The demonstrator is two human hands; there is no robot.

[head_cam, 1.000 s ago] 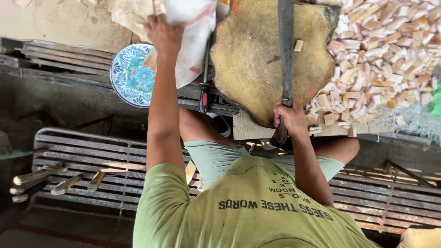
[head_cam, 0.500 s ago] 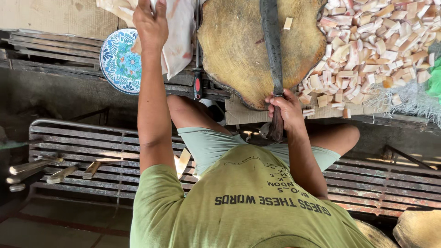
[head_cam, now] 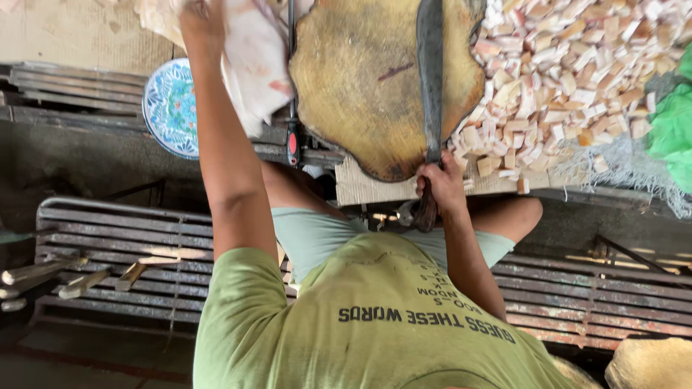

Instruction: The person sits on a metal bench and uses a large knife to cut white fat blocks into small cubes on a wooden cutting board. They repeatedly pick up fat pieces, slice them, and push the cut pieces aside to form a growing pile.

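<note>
My left hand (head_cam: 203, 20) reaches far forward at the top left and grips a pale, pinkish-white slab of meat (head_cam: 256, 68) that hangs beside a round wooden chopping block (head_cam: 360, 94). My right hand (head_cam: 441, 189) is closed around the handle of a long dark cleaver (head_cam: 430, 79). The cleaver's blade lies across the right part of the block. A big heap of small cut pale cubes (head_cam: 569, 79) lies to the right of the block.
A blue patterned plate (head_cam: 167, 108) sits left of the slab. A small red-handled knife (head_cam: 292, 142) lies between slab and block. Green plastic (head_cam: 674, 130) is at the right edge. Metal slat benches (head_cam: 108, 241) flank my legs, with wooden-handled tools (head_cam: 43, 274) at left.
My left hand has carried the slab farther forward, toward the top of the view. My right hand has kept its grip on the cleaver over the block.
</note>
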